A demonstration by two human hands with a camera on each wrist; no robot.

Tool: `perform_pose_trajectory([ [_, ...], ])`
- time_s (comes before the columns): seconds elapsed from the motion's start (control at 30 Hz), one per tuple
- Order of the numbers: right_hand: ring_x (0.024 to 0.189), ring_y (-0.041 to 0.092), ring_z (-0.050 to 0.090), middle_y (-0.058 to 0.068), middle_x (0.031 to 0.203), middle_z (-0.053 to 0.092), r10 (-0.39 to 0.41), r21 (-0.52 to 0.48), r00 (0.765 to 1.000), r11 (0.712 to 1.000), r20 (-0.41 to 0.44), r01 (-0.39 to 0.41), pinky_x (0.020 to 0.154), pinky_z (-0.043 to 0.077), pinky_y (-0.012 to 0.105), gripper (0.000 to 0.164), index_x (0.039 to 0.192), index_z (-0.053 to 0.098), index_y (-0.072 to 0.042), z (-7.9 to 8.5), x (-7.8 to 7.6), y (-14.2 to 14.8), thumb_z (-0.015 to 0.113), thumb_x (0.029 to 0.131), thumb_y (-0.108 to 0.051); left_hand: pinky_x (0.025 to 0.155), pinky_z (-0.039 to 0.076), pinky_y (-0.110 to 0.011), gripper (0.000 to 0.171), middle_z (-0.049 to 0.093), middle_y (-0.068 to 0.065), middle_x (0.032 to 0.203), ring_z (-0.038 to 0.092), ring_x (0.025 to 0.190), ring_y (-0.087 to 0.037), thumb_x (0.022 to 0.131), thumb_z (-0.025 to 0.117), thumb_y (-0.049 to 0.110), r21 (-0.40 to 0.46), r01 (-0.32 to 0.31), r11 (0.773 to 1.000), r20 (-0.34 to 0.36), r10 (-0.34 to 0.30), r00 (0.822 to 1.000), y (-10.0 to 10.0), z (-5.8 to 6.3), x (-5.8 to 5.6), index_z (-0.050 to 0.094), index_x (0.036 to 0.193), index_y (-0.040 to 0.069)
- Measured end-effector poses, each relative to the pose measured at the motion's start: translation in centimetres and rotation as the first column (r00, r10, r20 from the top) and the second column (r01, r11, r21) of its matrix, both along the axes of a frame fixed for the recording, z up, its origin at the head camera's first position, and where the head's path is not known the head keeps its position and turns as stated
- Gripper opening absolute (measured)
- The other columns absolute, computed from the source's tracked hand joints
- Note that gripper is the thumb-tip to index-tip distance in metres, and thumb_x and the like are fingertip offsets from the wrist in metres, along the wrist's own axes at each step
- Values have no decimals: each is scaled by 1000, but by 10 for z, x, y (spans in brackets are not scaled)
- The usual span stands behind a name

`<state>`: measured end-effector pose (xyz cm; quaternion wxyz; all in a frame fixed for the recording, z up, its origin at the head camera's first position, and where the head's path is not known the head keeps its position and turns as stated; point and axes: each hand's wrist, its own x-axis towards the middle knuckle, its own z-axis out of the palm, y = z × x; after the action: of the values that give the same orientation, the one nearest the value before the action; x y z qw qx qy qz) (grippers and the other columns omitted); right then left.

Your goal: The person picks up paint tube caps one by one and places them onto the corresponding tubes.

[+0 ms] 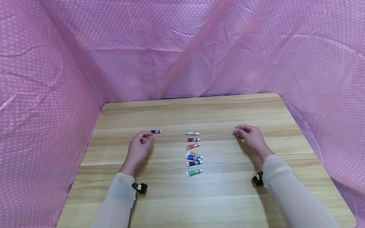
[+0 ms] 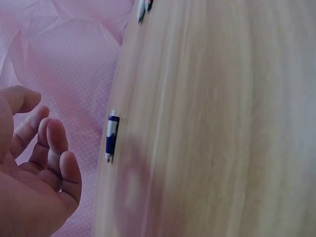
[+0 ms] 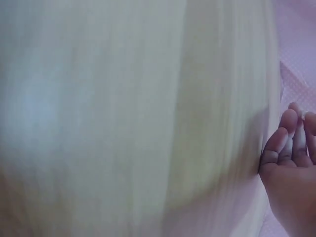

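Observation:
My left hand [image 1: 139,146] hovers over the left of the table, fingers loosely curled with nothing between them. Just past its fingertips lies a dark purple paint tube [image 1: 156,131], standing apart from the fingers in the left wrist view [image 2: 112,136]. Far to the right, my right hand [image 1: 251,137] pinches a small whitish thing [image 3: 303,115] between thumb and fingers; mostly hidden, its kind I cannot tell. Between the hands runs a column of tubes: white [image 1: 192,133], red [image 1: 191,140], orange [image 1: 193,146], ochre [image 1: 196,154], blue [image 1: 192,157], dark blue [image 1: 194,163] and green [image 1: 194,173].
The blue tube partly overlaps the ochre one. All the tubes lie on a wood-grain table [image 1: 216,196] with rounded corners. Pink dotted cloth [image 1: 194,63] hangs around its back and sides. A black wrist camera [image 1: 140,187] is strapped to the left sleeve, another [image 1: 258,179] to the right.

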<state>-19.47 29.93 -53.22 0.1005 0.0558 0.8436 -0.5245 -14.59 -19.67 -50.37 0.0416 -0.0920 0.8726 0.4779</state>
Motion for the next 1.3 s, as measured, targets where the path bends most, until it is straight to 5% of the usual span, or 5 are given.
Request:
perform_pose_trajectory([
  [0.3,95,-4,68,-25,106,76,-107,-177,989,977,98,123,82,56,15,50,150,61,-3,-1,7,15,67,109,-31,100,52,-41,32,63,-16,141,65,123,-32,110,64,30,1,7,1000,35,-7,999,-1,-24,-19,66,136,11],
  [0.67,88,-3,72,-19,94,80,-107,-305,994,948,-16,97,83,61,16,46,136,67,8,10,24,4,76,104,-24,116,45,-58,48,38,-24,156,52,128,-37,103,72,23,-150,98,984,53,-91,994,-12,-35,-44,60,149,14],
  [0.8,87,1,75,-17,94,81,-108,-399,994,913,-25,89,84,62,17,32,127,73,5,17,28,-2,76,103,-16,119,44,-60,52,44,-25,154,53,132,-40,106,70,26,-246,142,959,82,-125,989,-12,-34,-51,56,155,16],
  [0.97,86,3,75,-17,93,80,-105,-388,994,918,-31,85,84,62,18,10,112,80,-15,27,31,-8,77,102,-17,122,41,-61,44,51,-28,151,52,140,-45,107,69,25,-353,162,921,84,-141,986,-2,-24,-56,64,149,13],
  [1.3,86,2,71,-19,91,77,-64,-329,992,944,-108,25,83,61,19,32,125,70,10,39,35,-25,76,102,-11,102,50,-53,25,69,-19,128,61,115,-36,106,72,22,-330,108,938,27,-105,994,1,-32,-46,74,127,9],
])
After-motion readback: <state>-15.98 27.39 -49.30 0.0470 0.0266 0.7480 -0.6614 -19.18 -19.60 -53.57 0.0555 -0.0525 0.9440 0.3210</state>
